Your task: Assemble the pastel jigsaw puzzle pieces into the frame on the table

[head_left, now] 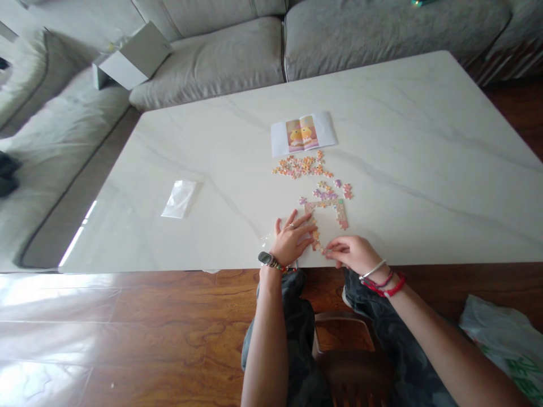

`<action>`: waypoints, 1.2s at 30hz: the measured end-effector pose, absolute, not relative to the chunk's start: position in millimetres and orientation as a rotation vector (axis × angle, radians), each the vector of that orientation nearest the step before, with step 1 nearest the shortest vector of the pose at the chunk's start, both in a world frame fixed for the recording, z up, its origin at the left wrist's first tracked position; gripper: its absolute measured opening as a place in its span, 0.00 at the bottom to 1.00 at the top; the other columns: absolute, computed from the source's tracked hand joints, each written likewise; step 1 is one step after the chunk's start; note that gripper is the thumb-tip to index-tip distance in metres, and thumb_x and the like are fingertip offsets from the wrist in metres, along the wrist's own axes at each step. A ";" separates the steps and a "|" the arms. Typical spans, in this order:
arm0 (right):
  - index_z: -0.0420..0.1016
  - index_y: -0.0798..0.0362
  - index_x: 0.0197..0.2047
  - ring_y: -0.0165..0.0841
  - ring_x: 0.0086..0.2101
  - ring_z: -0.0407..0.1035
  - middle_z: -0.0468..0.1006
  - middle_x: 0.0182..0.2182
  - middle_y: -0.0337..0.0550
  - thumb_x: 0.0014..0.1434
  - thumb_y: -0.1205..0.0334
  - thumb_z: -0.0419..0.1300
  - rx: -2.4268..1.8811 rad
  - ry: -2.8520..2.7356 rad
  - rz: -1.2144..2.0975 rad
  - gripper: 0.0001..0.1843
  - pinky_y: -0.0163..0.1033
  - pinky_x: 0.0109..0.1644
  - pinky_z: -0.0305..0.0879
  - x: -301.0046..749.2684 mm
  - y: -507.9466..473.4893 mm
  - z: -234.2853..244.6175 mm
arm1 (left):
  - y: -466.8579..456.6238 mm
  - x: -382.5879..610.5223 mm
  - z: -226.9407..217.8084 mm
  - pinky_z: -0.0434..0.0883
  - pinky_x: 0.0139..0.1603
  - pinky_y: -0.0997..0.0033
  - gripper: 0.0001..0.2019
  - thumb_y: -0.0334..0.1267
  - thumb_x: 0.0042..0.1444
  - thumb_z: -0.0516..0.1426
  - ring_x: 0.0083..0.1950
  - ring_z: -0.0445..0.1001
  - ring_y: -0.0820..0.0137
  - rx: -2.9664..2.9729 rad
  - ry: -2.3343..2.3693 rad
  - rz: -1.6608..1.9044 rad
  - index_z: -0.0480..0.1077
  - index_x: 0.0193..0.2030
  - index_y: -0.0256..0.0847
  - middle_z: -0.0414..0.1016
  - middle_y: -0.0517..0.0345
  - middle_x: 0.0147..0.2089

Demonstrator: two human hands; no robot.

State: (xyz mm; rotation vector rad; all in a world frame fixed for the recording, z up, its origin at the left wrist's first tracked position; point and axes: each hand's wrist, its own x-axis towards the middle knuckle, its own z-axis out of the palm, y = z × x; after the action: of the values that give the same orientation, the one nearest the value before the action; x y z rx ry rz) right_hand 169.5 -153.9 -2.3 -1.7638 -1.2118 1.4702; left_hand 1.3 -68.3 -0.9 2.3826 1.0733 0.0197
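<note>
On a white marble table [237, 226] lies a partly joined jigsaw frame [326, 204] of small pastel pieces, with a top row and two columns running toward me. My left hand [292, 238] rests with its fingers apart against the frame's left column and holds nothing. My right hand [348, 254] pinches a jigsaw piece [324, 250] at the lower end of that column. Loose pieces [301, 167] lie in a scattered heap farther off, with a few pink and lilac ones [326, 191] just above the frame. Beyond them lies a printed picture sheet [303, 133].
A clear plastic bag [179, 199] lies on the table to the left. Grey sofas [203, 62] surround the far side, with a white box [136, 55] on one. A white carrier bag [504, 339] sits on the wood floor at lower right.
</note>
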 end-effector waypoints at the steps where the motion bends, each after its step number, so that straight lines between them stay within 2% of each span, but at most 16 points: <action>1: 0.72 0.54 0.31 0.27 0.18 0.68 0.77 0.22 0.40 0.46 0.61 0.58 -1.766 -1.216 1.437 0.08 0.29 0.19 0.61 167.1 -154.8 -2.2 | -67.7 1.6 -0.9 0.40 0.56 0.40 0.15 0.43 0.53 0.50 0.64 0.39 0.60 2.383 1.072 0.023 0.61 0.49 0.56 0.53 0.65 0.61; 7: 0.73 0.52 0.34 0.27 0.18 0.68 0.76 0.21 0.37 0.49 0.64 0.55 -1.810 -1.404 1.155 0.08 0.30 0.25 0.64 150.1 -161.5 -3.9 | -66.6 2.1 -0.6 0.41 0.56 0.40 0.18 0.42 0.52 0.50 0.64 0.39 0.61 2.382 1.070 0.053 0.58 0.51 0.56 0.52 0.65 0.61; 14: 0.74 0.52 0.33 0.30 0.26 0.71 0.78 0.26 0.41 0.50 0.65 0.56 -1.828 -1.576 0.910 0.07 0.32 0.32 0.64 139.9 -163.8 -7.3 | -66.7 2.6 0.0 0.40 0.57 0.41 0.20 0.41 0.51 0.51 0.64 0.39 0.61 2.356 1.077 0.035 0.57 0.53 0.56 0.53 0.64 0.61; 22: 0.72 0.54 0.31 0.30 0.27 0.70 0.77 0.27 0.43 0.50 0.67 0.56 -1.852 -1.700 0.778 0.05 0.33 0.34 0.63 136.0 -163.6 -10.1 | -66.9 2.4 -0.9 0.39 0.57 0.42 0.20 0.41 0.51 0.51 0.64 0.39 0.61 2.350 1.086 0.039 0.57 0.52 0.55 0.53 0.64 0.61; 29: 0.71 0.54 0.34 0.32 0.30 0.68 0.75 0.29 0.45 0.52 0.66 0.54 -1.865 -1.811 0.696 0.06 0.35 0.36 0.62 138.1 -164.0 -11.0 | -67.1 3.3 1.1 0.39 0.58 0.43 0.19 0.41 0.51 0.52 0.64 0.40 0.61 2.342 1.096 0.029 0.59 0.52 0.54 0.54 0.63 0.60; 36: 0.71 0.53 0.38 0.30 0.29 0.67 0.72 0.30 0.44 0.55 0.63 0.50 -1.851 -1.932 0.620 0.10 0.33 0.34 0.60 138.9 -167.1 -9.3 | -67.0 2.1 0.5 0.40 0.58 0.43 0.19 0.41 0.51 0.52 0.64 0.40 0.61 2.354 1.091 0.054 0.59 0.52 0.55 0.55 0.64 0.60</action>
State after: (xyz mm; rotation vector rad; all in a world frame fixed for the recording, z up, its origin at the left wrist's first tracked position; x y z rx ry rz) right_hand 138.9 -167.1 -9.3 -1.8507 -1.9325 0.6202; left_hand 2.1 -67.0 0.5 2.3542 1.0911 0.0544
